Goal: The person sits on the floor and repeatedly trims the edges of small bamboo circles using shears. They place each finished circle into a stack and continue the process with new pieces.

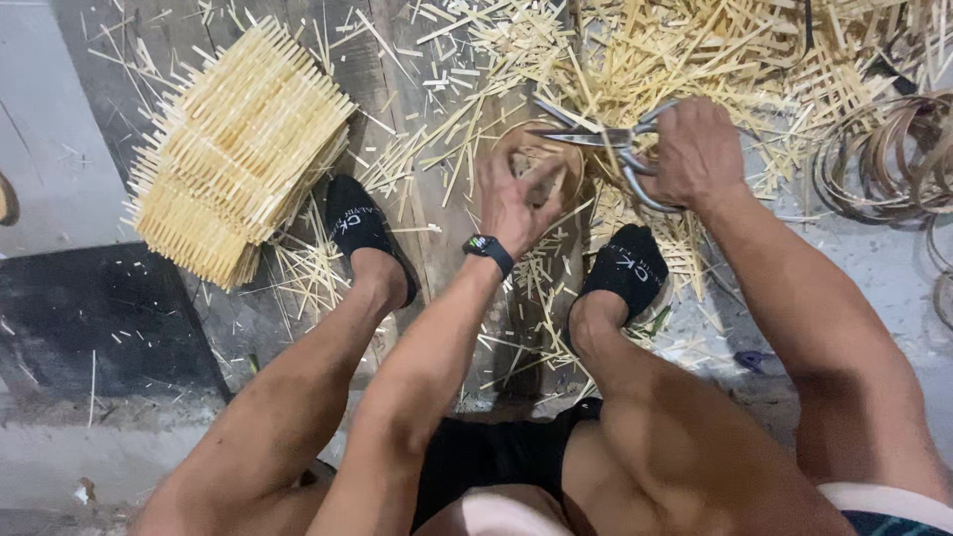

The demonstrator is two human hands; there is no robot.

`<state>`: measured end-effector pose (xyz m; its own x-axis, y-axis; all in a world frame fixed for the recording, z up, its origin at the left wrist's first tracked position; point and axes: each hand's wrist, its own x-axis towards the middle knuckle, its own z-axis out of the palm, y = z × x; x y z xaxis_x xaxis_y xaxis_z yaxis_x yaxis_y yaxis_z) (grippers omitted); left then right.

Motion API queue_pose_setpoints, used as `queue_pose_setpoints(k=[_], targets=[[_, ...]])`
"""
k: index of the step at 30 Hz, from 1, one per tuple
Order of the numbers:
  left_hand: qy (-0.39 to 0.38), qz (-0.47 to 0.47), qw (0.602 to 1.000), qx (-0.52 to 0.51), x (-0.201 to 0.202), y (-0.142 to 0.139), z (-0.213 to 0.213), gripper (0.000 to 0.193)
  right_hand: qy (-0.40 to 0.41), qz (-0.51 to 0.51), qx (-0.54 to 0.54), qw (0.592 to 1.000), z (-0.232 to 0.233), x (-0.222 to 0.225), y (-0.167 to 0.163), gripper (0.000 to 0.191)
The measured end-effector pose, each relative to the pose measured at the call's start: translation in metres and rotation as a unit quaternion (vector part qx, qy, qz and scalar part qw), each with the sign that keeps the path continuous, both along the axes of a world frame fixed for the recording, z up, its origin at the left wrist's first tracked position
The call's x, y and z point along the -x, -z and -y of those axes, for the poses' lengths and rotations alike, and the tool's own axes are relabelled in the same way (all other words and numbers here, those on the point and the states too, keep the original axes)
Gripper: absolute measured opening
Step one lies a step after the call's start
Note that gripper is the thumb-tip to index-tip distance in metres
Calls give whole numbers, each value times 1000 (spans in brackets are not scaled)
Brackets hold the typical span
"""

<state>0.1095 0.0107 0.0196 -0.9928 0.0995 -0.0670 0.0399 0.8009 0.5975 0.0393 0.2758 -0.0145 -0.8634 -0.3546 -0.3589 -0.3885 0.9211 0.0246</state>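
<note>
Head view, looking down past bare knees to a littered floor. Right hand (pixel 698 154): closed through the handle loops of metal shears (pixel 606 139), blades slightly parted and pointing toward the left hand. Left hand (pixel 516 194): fingers curled around a small round woven bamboo piece (pixel 541 159), held just below the shear blades; a dark wristwatch (pixel 488 248) sits on its wrist. Directly under both hands: loose bamboo offcuts (pixel 635 60), thickest beyond the right hand and spilling toward the feet. Below the left hand, a foot in a black sock (pixel 359 223); below the right hand, the other black sock (pixel 627 266), both resting among slivers. Far to the left of the left hand: a stack of woven bamboo lattice mats (pixel 233 149), ends bristling, well apart from the work. To the right of the right hand: coiled bamboo strips (pixel 888 159) in loops on the grey floor, partly cut off by the frame edge. A worn wooden board (pixel 387 60) lies beneath the scraps.
</note>
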Motion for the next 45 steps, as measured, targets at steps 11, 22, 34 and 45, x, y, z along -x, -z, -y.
queue_pose_setpoints(k=[11, 22, 34, 45], targets=[[102, 56, 991, -58, 15, -10, 31, 49, 55, 57, 60, 995, -10, 0, -10, 48], [206, 105, 968, -96, 31, -11, 42, 59, 65, 86, 87, 990, -24, -10, 14, 23], [-175, 267, 894, -316, 46, 55, 53, 43, 327, 6, 385, 863, -6, -34, 21, 42], [-309, 242, 839, -376, 25, 53, 21, 31, 344, 242, 482, 768, 56, -25, -13, 11]])
